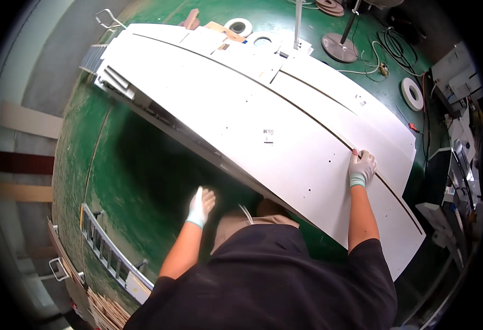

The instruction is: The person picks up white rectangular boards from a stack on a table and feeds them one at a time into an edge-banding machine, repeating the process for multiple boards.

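Note:
A long white panel with a few small holes and a small printed label lies across the work surface. Along its far side runs a dark line, and there my right hand, in a white glove with a green cuff, has its fingers curled at the edge. My left hand, gloved the same way, hangs over the green floor short of the panel's near side. It holds nothing, and its fingers are stretched out. Beyond the dark line lies another white panel, partly hidden under the first.
Rolls of edge banding stand at the far side, and a white roll lies on the floor at right. A round metal base carries a pole. Cables coil nearby. At left lies a metal ladder.

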